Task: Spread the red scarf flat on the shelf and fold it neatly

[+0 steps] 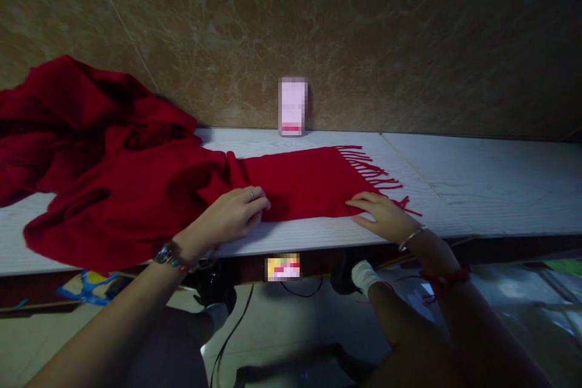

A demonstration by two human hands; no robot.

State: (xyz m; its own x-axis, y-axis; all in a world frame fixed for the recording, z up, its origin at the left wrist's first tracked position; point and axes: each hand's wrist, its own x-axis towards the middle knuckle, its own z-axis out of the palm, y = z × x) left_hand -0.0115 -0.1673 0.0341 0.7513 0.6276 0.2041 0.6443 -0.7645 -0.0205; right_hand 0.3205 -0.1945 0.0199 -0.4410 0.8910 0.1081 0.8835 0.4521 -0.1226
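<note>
A long red scarf lies on a narrow white shelf, its right part spread flat and its left part heaped in loose folds. Thin fringe tassels edge its right end. My left hand is closed at the scarf's near edge, fingers curled on the cloth, with a ring on one finger. At the near right corner, my right hand rests with its fingers stretched out over the cloth by the fringe, the thumb apart from them.
The white shelf runs along a brown marbled wall. A pale pink, blurred phone-like object leans on the wall behind the scarf. Below the shelf are my feet, a black cable and a blue-and-yellow package.
</note>
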